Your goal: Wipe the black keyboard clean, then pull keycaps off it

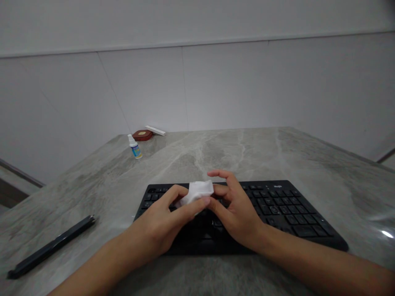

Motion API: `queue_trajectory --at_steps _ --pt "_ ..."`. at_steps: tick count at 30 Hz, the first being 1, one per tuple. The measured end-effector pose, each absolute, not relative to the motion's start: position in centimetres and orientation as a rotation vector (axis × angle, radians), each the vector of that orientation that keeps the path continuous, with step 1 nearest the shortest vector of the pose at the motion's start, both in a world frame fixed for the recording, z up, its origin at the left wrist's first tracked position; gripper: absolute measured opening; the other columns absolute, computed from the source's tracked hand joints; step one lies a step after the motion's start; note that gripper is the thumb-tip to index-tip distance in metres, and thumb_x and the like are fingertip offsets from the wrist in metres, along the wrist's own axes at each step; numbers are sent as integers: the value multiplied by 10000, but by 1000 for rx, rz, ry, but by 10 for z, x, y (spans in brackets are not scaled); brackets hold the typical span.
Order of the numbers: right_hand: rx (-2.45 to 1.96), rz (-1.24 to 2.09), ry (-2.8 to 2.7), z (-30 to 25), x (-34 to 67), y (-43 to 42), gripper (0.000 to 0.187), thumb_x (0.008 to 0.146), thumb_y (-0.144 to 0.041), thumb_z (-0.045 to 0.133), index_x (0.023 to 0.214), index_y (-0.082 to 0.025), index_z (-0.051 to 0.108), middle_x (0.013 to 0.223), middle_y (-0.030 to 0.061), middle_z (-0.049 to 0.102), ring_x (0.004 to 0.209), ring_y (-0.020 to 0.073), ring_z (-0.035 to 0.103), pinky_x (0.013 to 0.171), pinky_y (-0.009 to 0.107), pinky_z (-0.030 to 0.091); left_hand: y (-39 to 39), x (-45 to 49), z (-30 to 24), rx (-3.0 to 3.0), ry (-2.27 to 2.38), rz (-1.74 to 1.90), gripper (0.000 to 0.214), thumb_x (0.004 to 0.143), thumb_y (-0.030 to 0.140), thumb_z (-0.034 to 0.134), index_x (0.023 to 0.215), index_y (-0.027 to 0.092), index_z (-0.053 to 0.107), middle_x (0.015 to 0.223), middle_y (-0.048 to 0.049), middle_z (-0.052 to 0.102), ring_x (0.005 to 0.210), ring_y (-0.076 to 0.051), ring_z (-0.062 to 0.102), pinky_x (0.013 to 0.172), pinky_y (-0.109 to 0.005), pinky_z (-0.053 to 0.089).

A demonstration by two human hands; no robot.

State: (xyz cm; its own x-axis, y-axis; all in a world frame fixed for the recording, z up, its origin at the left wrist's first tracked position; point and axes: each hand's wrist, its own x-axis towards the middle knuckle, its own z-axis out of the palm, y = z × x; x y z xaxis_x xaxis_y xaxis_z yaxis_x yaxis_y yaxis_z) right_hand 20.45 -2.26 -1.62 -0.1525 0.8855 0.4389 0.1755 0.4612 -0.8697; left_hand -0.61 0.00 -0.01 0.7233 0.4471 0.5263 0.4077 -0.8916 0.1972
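Over the middle of a black keyboard (279, 205), both my hands meet at a folded white cloth or tissue (200, 189). My left hand (160, 218) grips it from the left, between the thumb and the bent fingers. From the right, my right hand (236, 207) pinches its edge with the thumb and fingers, while the index finger sticks out above. The two thumbs are close together at the cloth's near side. Both hands hide the keyboard's middle keys; its number pad shows on the right.
A long black stick-shaped tool (51, 246) lies left of the keyboard. Farther back stand a small white spray bottle (135, 148), a reddish-brown case (142, 135) and a thin white bar (155, 130). The grey marbled table (216, 150) ends at a pale wall (231, 86).
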Motion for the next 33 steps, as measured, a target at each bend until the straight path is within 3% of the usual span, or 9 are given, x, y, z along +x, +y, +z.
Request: queue_trajectory --at_steps 3,5,10,13,16,19,23,29,33 --pt "-928 863 -1631 -16 204 -23 351 942 -274 563 1248 -232 398 752 -36 699 657 138 623 637 267 475 -1 -6 -1 2826 627 832 525 1009 145 435 1507 238 296 1106 -79 536 901 -152 578 772 -234 531" --pt "-929 795 -1701 -15 206 -24 329 964 -244 517 1282 -235 432 757 -38 674 648 128 600 634 264 474 2 -6 -2 2819 672 877 477 1012 139 433 1474 190 325 1106 -92 534 951 -171 573 821 -266 525" --pt "-953 268 -1973 -14 212 -26 339 935 -121 465 1267 -179 509 1049 76 624 950 188 593 838 355 512 18 -14 7 2843 921 1032 205 986 114 455 1171 147 538 943 -50 512 824 -164 548 736 -264 505" --pt "-962 -46 -2136 -14 216 -29 234 934 -126 463 1132 -132 588 1042 127 604 964 234 568 833 412 528 26 -23 17 2878 1064 1064 91 972 187 480 987 137 556 984 -81 513 888 -200 545 769 -312 495" --pt "-984 -223 -2216 -12 217 -35 200 935 -140 465 1065 -120 616 1024 143 614 949 257 562 820 445 538 26 -30 23 2881 1142 1029 126 979 228 451 956 143 541 979 -87 566 882 -211 573 758 -330 475" --pt "-1028 -254 -2222 -10 215 -41 266 930 -167 485 1169 -106 585 1091 157 622 990 277 559 859 483 528 23 -32 25 2862 1152 893 119 970 243 464 907 165 527 755 -8 549 648 -159 540 604 -281 416" --pt "-1072 -222 -2224 -11 211 -44 285 921 -188 496 1176 -103 590 1104 164 622 1001 295 561 852 505 523 24 -36 27 2840 1153 810 120 946 261 486 851 187 499 678 16 543 569 -146 524 547 -264 375" --pt "-1129 -110 -2247 -14 211 -44 242 907 -185 494 1099 -117 623 1074 157 619 966 288 566 823 509 524 40 -67 38 2840 1154 578 205 935 274 480 1117 204 544 835 -31 680 683 -193 629 639 -295 447" --pt "-1149 -53 -2275 -18 211 -43 239 901 -181 502 1102 -129 621 1079 146 614 974 289 560 832 512 520 39 -90 47 2777 1153 196 194 880 263 531 1025 246 658 875 -42 708 813 -237 661 716 -317 476"
